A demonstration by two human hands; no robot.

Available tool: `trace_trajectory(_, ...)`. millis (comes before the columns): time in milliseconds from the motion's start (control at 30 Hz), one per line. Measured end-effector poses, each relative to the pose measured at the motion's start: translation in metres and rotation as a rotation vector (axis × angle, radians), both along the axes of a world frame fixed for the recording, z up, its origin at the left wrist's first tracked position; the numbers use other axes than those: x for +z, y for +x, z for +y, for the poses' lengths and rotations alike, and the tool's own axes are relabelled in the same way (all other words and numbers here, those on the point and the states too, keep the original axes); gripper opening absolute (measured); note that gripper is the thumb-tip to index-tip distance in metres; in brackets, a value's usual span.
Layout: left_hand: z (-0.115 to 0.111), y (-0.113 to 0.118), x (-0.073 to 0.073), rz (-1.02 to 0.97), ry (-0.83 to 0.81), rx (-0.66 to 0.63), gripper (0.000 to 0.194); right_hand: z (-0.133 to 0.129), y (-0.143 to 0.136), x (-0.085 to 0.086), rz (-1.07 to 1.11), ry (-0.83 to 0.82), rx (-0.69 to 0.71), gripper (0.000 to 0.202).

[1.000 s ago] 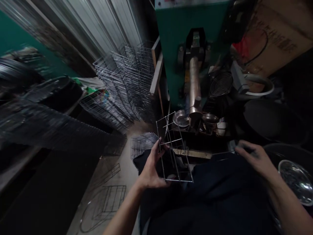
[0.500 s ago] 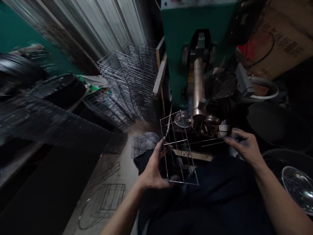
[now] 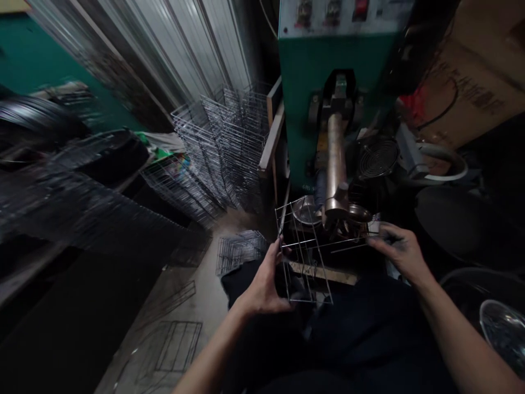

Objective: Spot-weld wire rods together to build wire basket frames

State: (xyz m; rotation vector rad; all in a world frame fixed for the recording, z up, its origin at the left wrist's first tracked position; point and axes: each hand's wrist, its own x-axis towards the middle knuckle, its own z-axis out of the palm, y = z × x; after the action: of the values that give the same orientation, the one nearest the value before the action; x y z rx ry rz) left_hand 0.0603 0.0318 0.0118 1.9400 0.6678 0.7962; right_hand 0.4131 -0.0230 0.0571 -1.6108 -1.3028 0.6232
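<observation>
Metal wire frame gripped at left edge by left hand, long axis running forward; left hand nearer, right hand apart. Right pinches thin rods, likely two in dim view, pointing left toward frame. Beyond, between hands: copper-toned machine arm; farther, green housing.

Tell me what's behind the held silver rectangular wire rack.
Through the wire rack show part of a round shiny metal dish and a pale wooden strip; the bare left hand covers whatever lies behind it.
</observation>
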Motion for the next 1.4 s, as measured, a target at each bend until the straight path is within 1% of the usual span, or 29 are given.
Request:
trace_trajectory(133, 0.009, 0.010, -0.020, 0.021, 0.004, 0.026, 0.138, 0.018, -0.001, -0.015, -0.021, 0.027, 0.015, 0.063)
trace_trajectory(267, 0.015, 0.017, -0.030, 0.042, 0.017, 0.022, 0.137, 0.031, 0.003, -0.026, -0.031, 0.044, 0.041, 0.065)
trace_trajectory(367, 0.019, 0.021, -0.033, 0.046, 0.046, 0.016, 0.137, 0.036, 0.006, -0.032, -0.051, 0.045, 0.051, 0.066)
trace_trajectory(467, 0.021, 0.023, -0.036, 0.059, 0.045, 0.021, 0.140, 0.039, 0.009, -0.036, -0.067, 0.030, 0.062, 0.065)
trace_trajectory(733, 0.025, 0.028, -0.042, 0.041, -0.004, -0.007, 0.142, 0.044, 0.013, -0.034, -0.088, 0.047, 0.059, 0.065)
trace_trajectory(867, 0.027, 0.032, -0.045, 0.012, 0.031, 0.002, 0.136, 0.046, 0.017, -0.038, -0.108, 0.046, 0.062, 0.063)
trace_trajectory(1133, 0.028, 0.037, -0.041, -0.009, 0.036, 0.012, 0.132, 0.051, 0.021, -0.050, -0.113, 0.050, 0.063, 0.063)
trace_trajectory(1400, 0.033, 0.039, -0.054, -0.005, 0.052, -0.006, 0.139, 0.056, 0.029, -0.055, -0.119, 0.043, 0.081, 0.062)
